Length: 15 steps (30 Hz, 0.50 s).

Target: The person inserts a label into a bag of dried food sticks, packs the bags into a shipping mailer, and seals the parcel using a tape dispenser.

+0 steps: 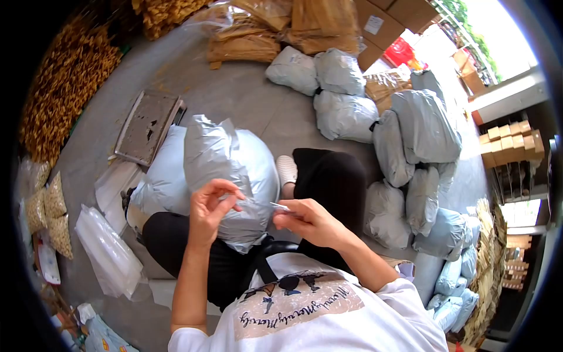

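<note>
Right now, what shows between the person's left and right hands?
In the head view, crumpled grey plastic shows between the left hand and the right hand, seen from above.

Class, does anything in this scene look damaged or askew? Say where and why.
The rectangular platform, ahead and left of the left hand, looks worn: ragged dark patches mark its top, perhaps holes or stains.
</note>
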Each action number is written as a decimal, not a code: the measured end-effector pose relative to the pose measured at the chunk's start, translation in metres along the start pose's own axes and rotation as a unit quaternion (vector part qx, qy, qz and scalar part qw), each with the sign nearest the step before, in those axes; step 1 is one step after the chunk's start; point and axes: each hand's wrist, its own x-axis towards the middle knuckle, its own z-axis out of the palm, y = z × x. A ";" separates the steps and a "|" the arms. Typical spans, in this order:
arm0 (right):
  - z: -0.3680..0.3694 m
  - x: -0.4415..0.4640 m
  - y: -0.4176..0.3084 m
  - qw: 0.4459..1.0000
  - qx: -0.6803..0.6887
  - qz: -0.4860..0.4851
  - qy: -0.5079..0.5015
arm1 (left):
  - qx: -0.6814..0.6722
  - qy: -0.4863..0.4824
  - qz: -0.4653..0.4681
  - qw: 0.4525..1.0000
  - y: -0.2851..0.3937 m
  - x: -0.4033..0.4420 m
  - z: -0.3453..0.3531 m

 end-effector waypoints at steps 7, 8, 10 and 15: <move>-0.038 -0.139 0.060 0.893 0.329 -0.059 0.302 | 0.784 -0.195 -0.116 0.577 -0.050 -0.073 0.020; -0.051 -0.167 0.074 0.853 0.319 -0.072 0.407 | 0.783 -0.170 -0.077 0.593 -0.073 -0.079 0.020; -0.080 -0.234 0.114 0.749 0.236 -0.070 0.615 | 0.803 -0.158 -0.029 0.573 -0.105 -0.078 0.020; -0.088 -0.357 0.168 0.604 -0.236 0.102 0.755 | 0.789 -0.144 0.006 0.597 -0.082 -0.030 0.050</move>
